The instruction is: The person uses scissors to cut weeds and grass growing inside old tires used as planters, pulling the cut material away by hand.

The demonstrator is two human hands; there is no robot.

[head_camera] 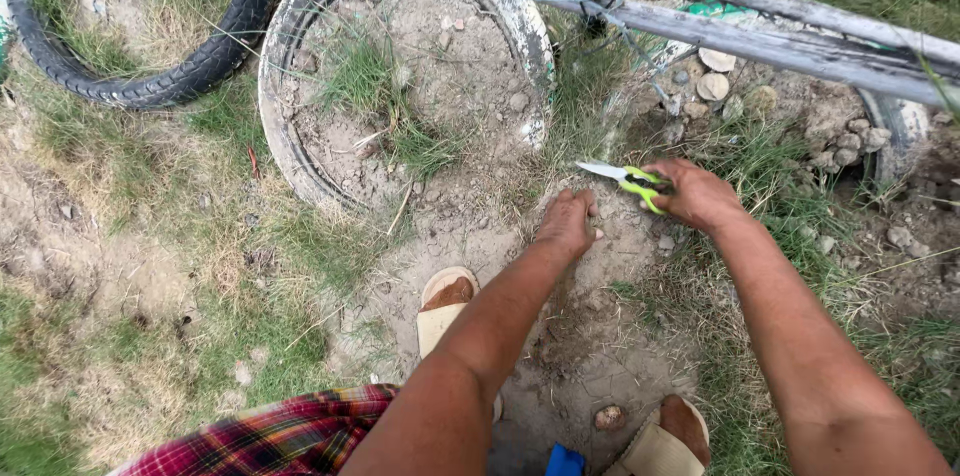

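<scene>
We are crouched over a patch of bare, cracked earth and thin grass (200, 266), feet in pale open sandals (445, 311) at the bottom of the view, a fold of red plaid cloth (290, 436) by the left knee. Ahead, two worn rubber tyres lie half sunk in the soil: a whitish one packed with dirt and pebbles (290, 86) and, further left, a black one ringed round a tuft of grass (215, 51). They seem to serve as planter rings, which would explain why they lie flat and filled. A weathered grey wooden rail (760, 26) runs across the top right, lashed to a dark post with cord.

Our left hand (568, 224) rests knuckles-down on the ground, fingers curled loosely under; it seems to prop us up, and we cannot tell whether anything is pinched inside. Our right hand (695, 194) is closed round the yellow-green handles of a small pair of scissors (628, 177), held low and nearly level so the steel blades point left at the grass just beyond the left hand. The blades look nearly together.
</scene>
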